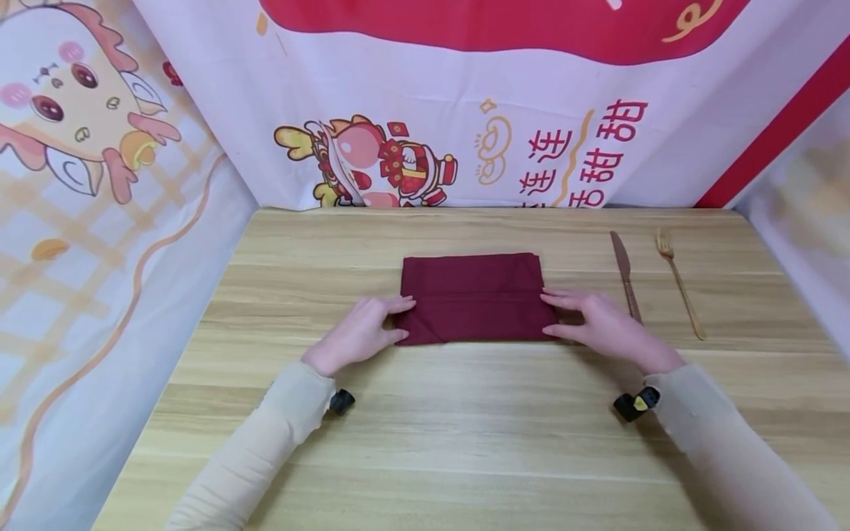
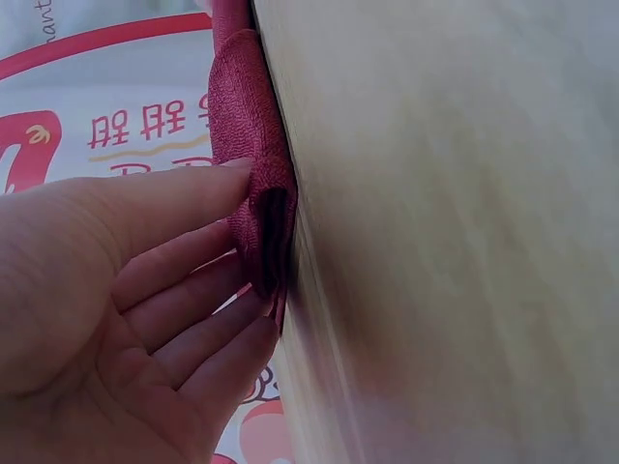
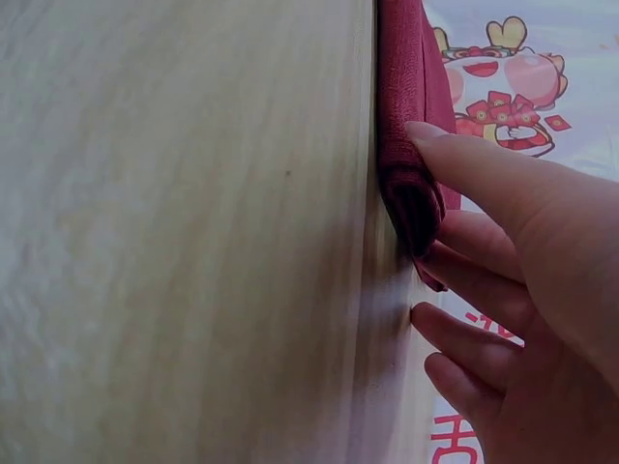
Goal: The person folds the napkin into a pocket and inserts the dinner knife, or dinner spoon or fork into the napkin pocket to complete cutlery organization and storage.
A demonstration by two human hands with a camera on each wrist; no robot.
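Note:
A dark red cloth napkin, folded into a flat rectangle of several layers, lies on the wooden table. At its left edge is my left hand, thumb on the near corner and fingers along the side. My right hand mirrors this at the right edge. In the left wrist view the thumb touches the top of the folded cloth, with the other fingers loosely bent by its side. The right wrist view shows the thumb on the napkin's rolled fold, while the lower fingers stand apart from the cloth.
To the right of the napkin lie a copper-coloured knife and a gold fork, the knife close to my right hand. A printed cloth hangs behind the wooden table; another patterned cloth covers the left side.

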